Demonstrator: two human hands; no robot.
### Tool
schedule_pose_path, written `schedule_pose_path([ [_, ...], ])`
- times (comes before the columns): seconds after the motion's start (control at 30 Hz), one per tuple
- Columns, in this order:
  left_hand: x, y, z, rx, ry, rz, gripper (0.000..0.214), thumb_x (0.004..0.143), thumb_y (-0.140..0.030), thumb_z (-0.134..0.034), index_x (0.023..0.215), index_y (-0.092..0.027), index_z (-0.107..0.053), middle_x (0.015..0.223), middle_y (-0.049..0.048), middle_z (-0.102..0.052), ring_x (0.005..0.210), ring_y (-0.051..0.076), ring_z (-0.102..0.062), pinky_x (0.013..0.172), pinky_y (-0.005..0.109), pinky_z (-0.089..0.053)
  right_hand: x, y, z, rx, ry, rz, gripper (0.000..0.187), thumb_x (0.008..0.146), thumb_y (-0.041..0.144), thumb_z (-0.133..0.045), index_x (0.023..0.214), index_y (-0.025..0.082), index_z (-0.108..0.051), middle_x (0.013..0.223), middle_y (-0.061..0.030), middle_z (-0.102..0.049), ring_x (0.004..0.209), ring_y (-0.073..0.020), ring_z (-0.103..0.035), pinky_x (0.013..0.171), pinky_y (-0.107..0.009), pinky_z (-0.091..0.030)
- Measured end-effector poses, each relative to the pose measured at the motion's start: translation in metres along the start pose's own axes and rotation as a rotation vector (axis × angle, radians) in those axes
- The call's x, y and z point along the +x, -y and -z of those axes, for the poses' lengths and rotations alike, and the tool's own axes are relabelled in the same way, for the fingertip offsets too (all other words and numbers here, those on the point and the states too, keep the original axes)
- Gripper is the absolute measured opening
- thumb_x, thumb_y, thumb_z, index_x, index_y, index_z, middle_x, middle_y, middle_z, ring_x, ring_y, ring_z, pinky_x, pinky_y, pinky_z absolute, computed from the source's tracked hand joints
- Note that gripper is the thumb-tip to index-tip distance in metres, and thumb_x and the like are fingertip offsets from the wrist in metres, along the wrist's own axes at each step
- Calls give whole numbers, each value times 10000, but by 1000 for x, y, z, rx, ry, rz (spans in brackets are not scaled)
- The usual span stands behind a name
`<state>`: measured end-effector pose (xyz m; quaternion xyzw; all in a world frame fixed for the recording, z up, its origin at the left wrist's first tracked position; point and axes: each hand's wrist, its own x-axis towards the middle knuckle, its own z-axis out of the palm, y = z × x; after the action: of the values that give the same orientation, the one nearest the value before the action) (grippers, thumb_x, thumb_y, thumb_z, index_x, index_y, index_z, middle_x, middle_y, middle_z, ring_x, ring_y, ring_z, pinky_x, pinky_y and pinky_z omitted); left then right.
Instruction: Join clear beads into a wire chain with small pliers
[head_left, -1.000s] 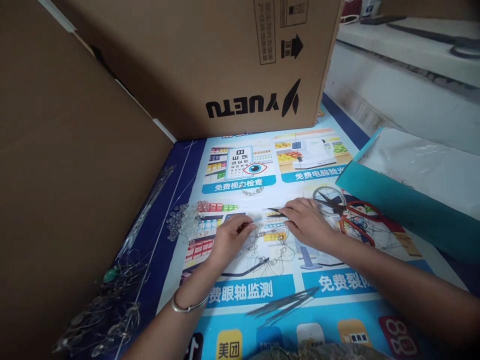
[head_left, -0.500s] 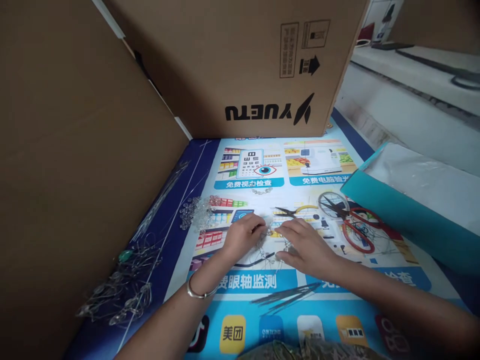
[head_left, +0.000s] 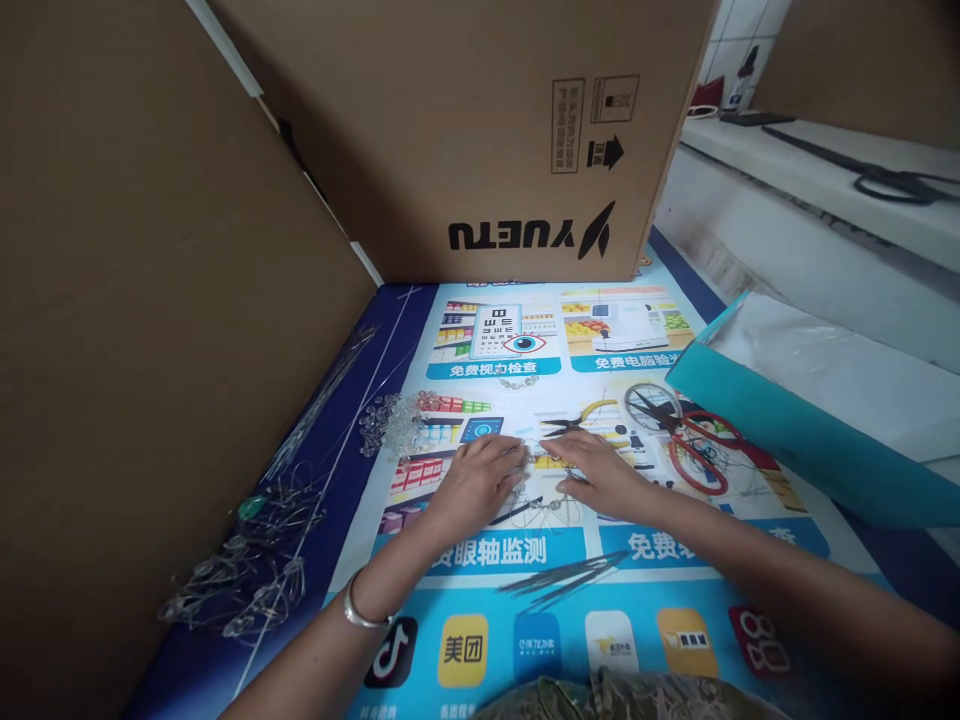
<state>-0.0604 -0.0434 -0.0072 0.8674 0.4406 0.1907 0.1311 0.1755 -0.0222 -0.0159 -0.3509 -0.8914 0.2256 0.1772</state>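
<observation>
A small piece of beaded wire (head_left: 553, 513) with clear beads and thin loops lies between my two hands on the printed mat. My left hand (head_left: 478, 482), with a silver bangle at the wrist, has its fingers bent and closed at the left side of the piece. From the right, my right hand (head_left: 598, 474) pinches at the same wirework, though its fingers partly hide the exact grip. Just beyond it lie pliers (head_left: 574, 422) with yellow handles. Several dark straight wires (head_left: 559, 580) rest nearer my body.
Clear loose beads (head_left: 397, 425) are heaped on the left. Tangled beaded wires (head_left: 247, 580) lie beside the cardboard wall (head_left: 187, 300). Red-handled scissors (head_left: 694, 440) rest over a round dish, near a teal box (head_left: 795, 430). A short bead row (head_left: 519, 383) lies farther back.
The view has shifted slightly. My left hand has turned more palm-down and its fingers have moved over the wirework; my right hand has moved slightly, staying close to the piece.
</observation>
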Motion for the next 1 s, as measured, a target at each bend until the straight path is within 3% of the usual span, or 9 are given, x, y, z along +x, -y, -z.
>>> schedule_pose_path([
  [0.2, -9, -1, -3, 36, -29, 63, 359, 883, -266, -445, 1240, -245, -482, 1257, 90, -506, 1168, 245, -428, 953, 448, -373, 7, -1, 7, 51, 23, -11, 604, 771, 283, -614, 1327, 219, -389, 1261, -82, -503, 1155, -221, -425, 981, -408, -332],
  [0.37, -11, 0, -4, 13, -33, 79, 401, 883, -328, -455, 1274, -242, -447, 1294, 95, -484, 1199, 263, -416, 962, 463, -371, 0, 10, 12, 2, -54, -72, 704, 714, 311, -671, 1341, 227, -361, 1309, -78, -452, 1204, -242, -369, 1016, -430, -297],
  [0.6, -13, -4, 2, 32, -27, 104, 496, 880, -351, -455, 1349, -246, -336, 1414, 95, -351, 1281, 282, -334, 1010, 493, -322, -18, 18, 16, -117, -207, -183, 435, 832, 318, -533, 1243, 193, -464, 1208, -100, -514, 1134, -251, -414, 967, -446, -346],
  [0.73, -13, -4, 1, 32, 29, 105, 521, 884, -343, -443, 1372, -249, -290, 1411, 97, -358, 1282, 271, -342, 1000, 479, -341, -18, 13, 19, -219, -155, -211, 335, 849, 341, -499, 1124, 162, -567, 1098, -120, -546, 1051, -261, -448, 904, -437, -378],
  [1.0, -12, -1, -5, 44, 77, 74, 592, 867, -343, -475, 1397, -251, -228, 1413, 98, -358, 1295, 260, -326, 1016, 470, -314, -4, 11, 17, -254, -54, -214, 338, 850, 312, -487, 1159, 196, -563, 1033, -97, -542, 989, -241, -448, 861, -406, -361],
])
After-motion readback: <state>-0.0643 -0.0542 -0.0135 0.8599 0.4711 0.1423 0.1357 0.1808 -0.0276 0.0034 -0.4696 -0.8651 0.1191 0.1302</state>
